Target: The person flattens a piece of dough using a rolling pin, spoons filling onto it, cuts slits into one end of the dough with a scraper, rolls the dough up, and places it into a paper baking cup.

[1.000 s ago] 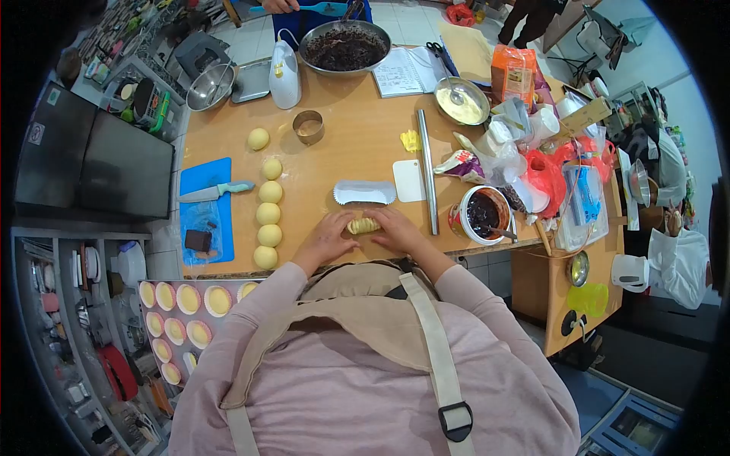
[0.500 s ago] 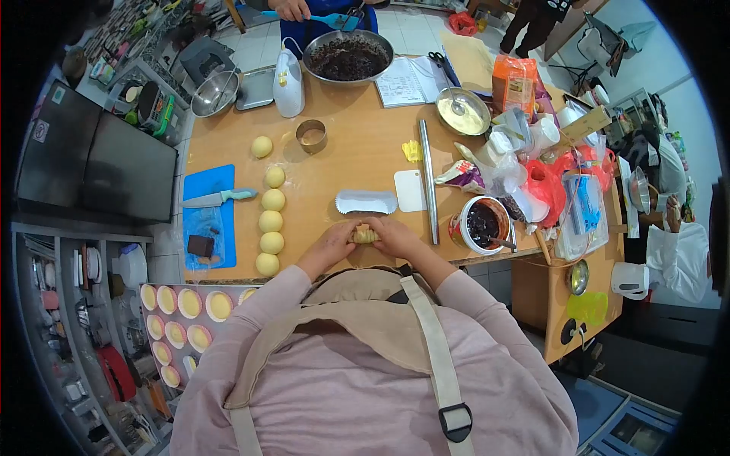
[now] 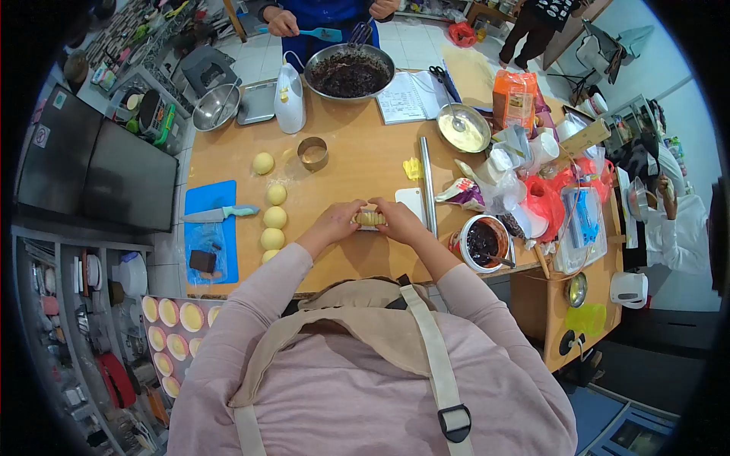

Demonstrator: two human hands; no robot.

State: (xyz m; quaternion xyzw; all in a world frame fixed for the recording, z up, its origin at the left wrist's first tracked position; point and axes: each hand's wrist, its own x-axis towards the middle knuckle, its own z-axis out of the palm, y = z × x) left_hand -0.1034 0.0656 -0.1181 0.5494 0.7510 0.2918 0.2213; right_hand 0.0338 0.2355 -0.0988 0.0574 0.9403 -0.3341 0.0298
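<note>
Between my two hands is a pale yellow rolled piece of dough (image 3: 369, 219) with ridges across it. My left hand (image 3: 336, 226) grips its left end and my right hand (image 3: 400, 221) its right end, fingers curled round it. Beneath them a white paper baking liner (image 3: 370, 231) is mostly hidden; whether the dough rests on it I cannot tell. To the left of my hands, several smooth dough balls (image 3: 274, 218) lie in a line on the wooden table (image 3: 334, 178).
A blue cutting board (image 3: 204, 247) with a knife (image 3: 220, 214) lies left. A metal ring (image 3: 312, 153) stands farther back. A steel tube (image 3: 428, 182) and a tub of dark filling (image 3: 482, 240) are right. Across the table, a person holds a blue spatula (image 3: 319, 34) by a dark-mix bowl (image 3: 349, 72).
My hands have moved forward from the table's near edge to the paper liner, carrying the dough. The person opposite has drawn the beater and the spatula apart.
</note>
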